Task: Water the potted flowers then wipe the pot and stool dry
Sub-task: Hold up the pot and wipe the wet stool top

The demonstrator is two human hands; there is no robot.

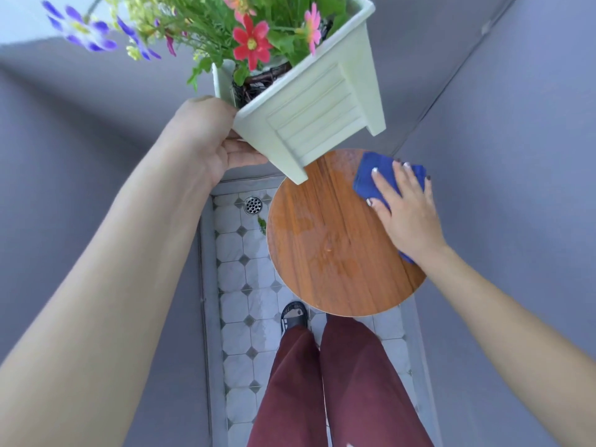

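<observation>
Left hand: the left hand [209,140] sits at about 10 o'clock from the stool top, fingers curled under and thumb over one corner of the pot, gripping it and holding it tilted in the air.
Pot: the pale green square pot [316,101] hangs above the 12 o'clock edge of the stool; one of its feet overlaps the stool's rim in the view, but whether it touches cannot be told.
Flowers: the flowers [251,40], red, pink and purple among green leaves, spill out of the pot toward 11 o'clock.
Right hand: the right hand [406,208] lies flat with fingers spread and nearly straight, pressing the cloth down rather than clutching it.
Cloth: the blue cloth [371,175] is on the stool at about 2 o'clock, mostly under the palm, one end showing past the wrist.
Stool: the round wooden stool [322,246] shows wet patches near its centre and toward 9 o'clock.
Floor: the tiled floor [235,272] holds a round drain [253,204] at 10 o'clock of the stool.
</observation>
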